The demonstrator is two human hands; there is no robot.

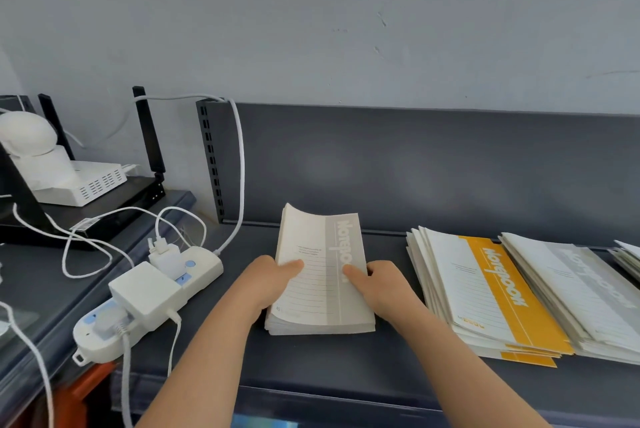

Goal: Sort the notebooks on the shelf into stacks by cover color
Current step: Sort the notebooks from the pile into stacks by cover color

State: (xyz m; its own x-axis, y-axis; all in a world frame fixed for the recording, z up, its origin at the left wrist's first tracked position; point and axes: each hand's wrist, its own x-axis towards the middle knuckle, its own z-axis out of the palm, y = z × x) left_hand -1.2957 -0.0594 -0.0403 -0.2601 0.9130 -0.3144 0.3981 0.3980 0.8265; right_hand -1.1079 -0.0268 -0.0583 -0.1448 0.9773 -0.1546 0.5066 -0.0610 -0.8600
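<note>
One grey notebook stack (320, 289) between hands (268, 283) (384, 285)

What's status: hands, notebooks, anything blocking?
Left hand, right hand grip grey notebook stack by its sides. Yellow notebook stack apart, to the right. Power strip left of it, not touching.

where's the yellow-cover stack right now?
Head view, right of centre on the shelf: the yellow-cover stack lies between the grey stack gripped by the left hand and right hand and a second grey stack further right.
</note>
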